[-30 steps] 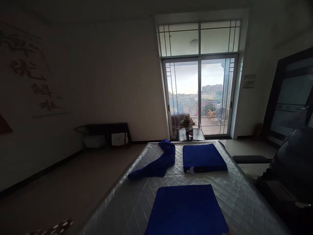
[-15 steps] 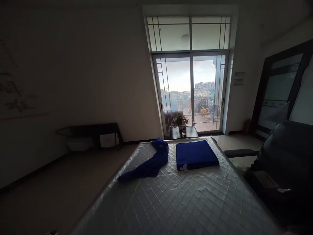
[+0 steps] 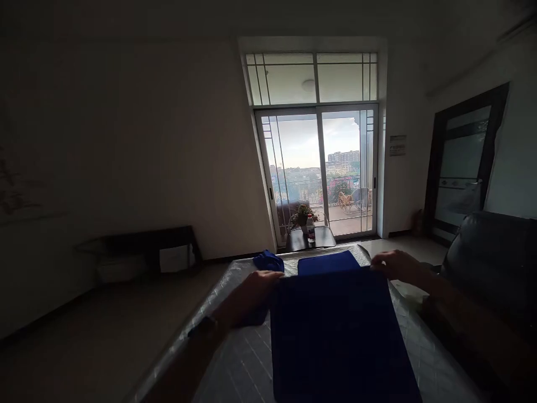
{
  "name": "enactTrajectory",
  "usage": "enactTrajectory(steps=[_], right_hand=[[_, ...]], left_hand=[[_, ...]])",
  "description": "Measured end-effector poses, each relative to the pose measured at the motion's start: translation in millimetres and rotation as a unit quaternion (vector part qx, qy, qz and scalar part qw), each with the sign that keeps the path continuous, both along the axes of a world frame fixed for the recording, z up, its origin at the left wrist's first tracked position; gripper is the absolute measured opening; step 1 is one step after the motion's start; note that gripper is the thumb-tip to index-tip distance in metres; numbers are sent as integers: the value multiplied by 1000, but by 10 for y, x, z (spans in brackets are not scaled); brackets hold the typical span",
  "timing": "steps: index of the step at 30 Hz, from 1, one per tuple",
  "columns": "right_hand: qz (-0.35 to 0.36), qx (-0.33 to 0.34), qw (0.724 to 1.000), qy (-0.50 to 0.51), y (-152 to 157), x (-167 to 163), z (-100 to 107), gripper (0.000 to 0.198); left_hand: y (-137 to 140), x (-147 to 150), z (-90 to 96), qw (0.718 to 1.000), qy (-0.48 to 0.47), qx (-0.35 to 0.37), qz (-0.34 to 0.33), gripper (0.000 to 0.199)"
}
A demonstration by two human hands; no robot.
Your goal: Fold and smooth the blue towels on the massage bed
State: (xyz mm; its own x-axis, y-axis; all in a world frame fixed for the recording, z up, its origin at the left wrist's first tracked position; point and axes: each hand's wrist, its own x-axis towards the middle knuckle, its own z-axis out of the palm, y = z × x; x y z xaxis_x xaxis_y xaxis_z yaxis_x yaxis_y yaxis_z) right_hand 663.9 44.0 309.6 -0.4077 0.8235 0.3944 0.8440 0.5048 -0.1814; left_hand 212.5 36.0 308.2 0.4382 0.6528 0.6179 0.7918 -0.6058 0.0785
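Note:
A large dark blue fabric panel [image 3: 335, 336] with a straight top edge and rounded lower left corner hangs in front of me. My left hand [image 3: 262, 280] is closed on its top left corner, and my right hand [image 3: 390, 264] pinches the top right corner. Behind its top edge, a flat blue folded cloth [image 3: 327, 262] lies on the quilted silver mattress [image 3: 235, 358], partly hidden by the panel. Beyond my left hand is a crumpled blue cloth [image 3: 268, 261], mostly covered by the hand and forearm. A dark band circles my left wrist.
Past the mattress stands a small dark table [image 3: 323, 238] with a plant [image 3: 302, 217] and a bottle [image 3: 311, 229], before a sliding glass door [image 3: 319, 173]. A black chair [image 3: 495, 252] is on the right. A dark low shelf [image 3: 138, 246] lines the left wall.
Both hands have come into view, holding up the blue panel by its top corners. The room has shifted slightly down and left in view. The other blue cloths are now partly covered.

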Motion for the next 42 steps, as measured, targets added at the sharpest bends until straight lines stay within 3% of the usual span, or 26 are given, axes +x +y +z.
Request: enactTrajectory(steps=[2,4,6,8,11,14,17,19,21,24,28,38,40,42], right_hand=[[-31,33,999,11,393,-18,389,30],[-61,88,994,19,722,-43,642,29],[-80,132,988,21,985,-49,718,29],[-88,139,986,32,1186,-29,600,27],[-96,104,988,57,1360,10,81,27],[-115,63,989,67,1382,9,-715,33],[-141,24,988,66,1328,-18,-1538,26],[-160,6,985,68,1303,-19,-1987,27],[-176,0,980,88,1307,4,-2312,30],[-181,6,974,134,1356,64,-2565,33],[-168,28,975,145,1409,121,-2614,32],[-214,29,976,18,1421,146,-2543,16],[-227,47,973,-1,1433,80,-2515,20],[-215,75,974,-10,1439,-34,-2508,33]], left_hand=[[356,140,238,1000,-2,26,3,56],[673,210,345,999,-12,46,14,62],[961,256,295,996,-30,69,44,54],[1212,325,82,994,-43,76,73,40],[1451,510,-501,992,-51,60,103,35],[1475,753,-1265,993,-48,29,106,34],[1375,965,-1989,994,-48,5,103,30],[1317,1049,-2335,991,-72,13,110,20],[1293,1075,-2526,989,-94,25,107,15],[1308,1035,-2583,991,-87,55,85,11],[1345,965,-2527,990,-65,107,67,6],[1359,872,-2488,997,-24,3,70,16],[1389,862,-2508,997,-24,-11,68,14],[1431,880,-2552,998,-22,-10,59,25]])
